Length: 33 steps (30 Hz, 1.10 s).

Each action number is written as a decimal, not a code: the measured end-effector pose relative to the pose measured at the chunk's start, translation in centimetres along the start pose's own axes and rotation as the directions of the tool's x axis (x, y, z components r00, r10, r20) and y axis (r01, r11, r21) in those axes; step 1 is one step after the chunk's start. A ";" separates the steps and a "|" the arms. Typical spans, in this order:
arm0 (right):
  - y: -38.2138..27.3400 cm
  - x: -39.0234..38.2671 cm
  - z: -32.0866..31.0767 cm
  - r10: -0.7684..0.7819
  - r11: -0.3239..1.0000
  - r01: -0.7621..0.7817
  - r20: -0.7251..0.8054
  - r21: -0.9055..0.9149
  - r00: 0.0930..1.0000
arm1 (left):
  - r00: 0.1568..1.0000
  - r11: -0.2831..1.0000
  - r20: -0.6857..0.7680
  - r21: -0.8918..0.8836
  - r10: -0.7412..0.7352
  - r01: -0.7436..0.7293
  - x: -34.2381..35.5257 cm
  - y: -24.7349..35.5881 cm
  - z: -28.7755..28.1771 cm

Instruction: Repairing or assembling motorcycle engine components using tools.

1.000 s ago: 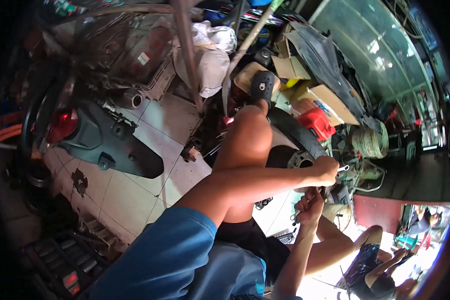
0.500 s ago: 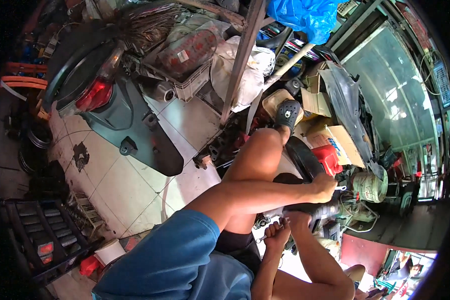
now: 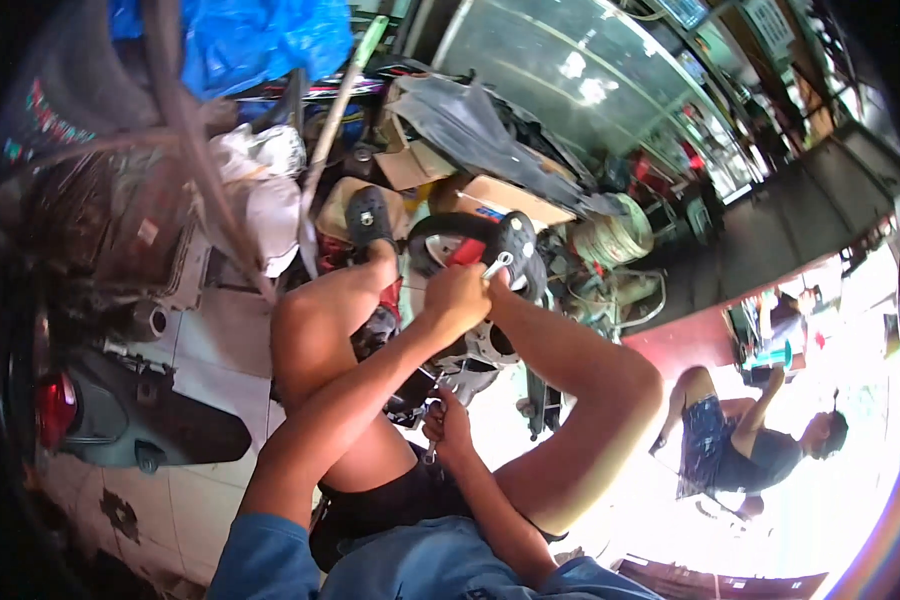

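Observation:
My left hand (image 3: 458, 302) is closed round a wrench, whose shiny ring end (image 3: 498, 264) sticks out past the fist near my right shoe (image 3: 515, 243). Nearer to me, my right hand (image 3: 450, 425) is closed on a second, slimmer metal wrench (image 3: 430, 450), its end showing below the fingers. The tip above that hand is close to a dark metal engine-like assembly (image 3: 480, 350) between my legs; whether it touches is unclear. My left forearm partly covers this assembly.
A small wheel with a black tyre (image 3: 432, 240) stands beyond my hands, by cardboard boxes (image 3: 510, 200). A grey motorcycle tail panel (image 3: 170, 425) lies on the tiles at left. A wooden pole (image 3: 340, 110) leans beside a blue plastic sheet (image 3: 260, 45). Another person (image 3: 750, 440) sits at right.
The view has swung right, bringing the seated person fully in. Both hands still grip their wrenches; the left hand's wrench now shows more of its length.

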State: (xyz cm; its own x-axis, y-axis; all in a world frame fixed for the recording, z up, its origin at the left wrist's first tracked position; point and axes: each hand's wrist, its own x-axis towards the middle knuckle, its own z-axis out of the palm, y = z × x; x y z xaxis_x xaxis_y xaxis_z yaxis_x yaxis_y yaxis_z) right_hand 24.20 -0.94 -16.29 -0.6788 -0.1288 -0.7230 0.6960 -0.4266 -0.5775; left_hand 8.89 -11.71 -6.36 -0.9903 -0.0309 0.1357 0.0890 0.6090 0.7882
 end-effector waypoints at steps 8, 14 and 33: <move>-0.3 1.3 0.0 0.004 0.999 -0.004 0.014 0.045 1.000 | 0.999 0.998 0.016 0.060 -0.031 0.030 0.2 -2.2 -1.3; -0.1 2.3 -0.9 0.063 0.995 -0.065 0.028 0.080 0.998 | 0.998 0.999 0.045 0.031 -0.044 0.043 1.8 -0.2 -1.6; -2.0 -0.1 -5.3 0.027 0.962 -0.028 0.006 0.273 1.000 | 0.999 0.993 0.025 0.112 0.030 -0.033 2.8 -0.7 3.1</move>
State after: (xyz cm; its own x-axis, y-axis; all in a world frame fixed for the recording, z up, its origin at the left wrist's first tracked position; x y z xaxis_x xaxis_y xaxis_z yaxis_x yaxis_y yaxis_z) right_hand 24.09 4.65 -17.09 -0.6612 -0.1459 -0.7359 0.6243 -0.6508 -0.4320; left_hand 5.73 -9.78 -8.35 -0.9894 0.0072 0.1447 0.1090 0.6947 0.7110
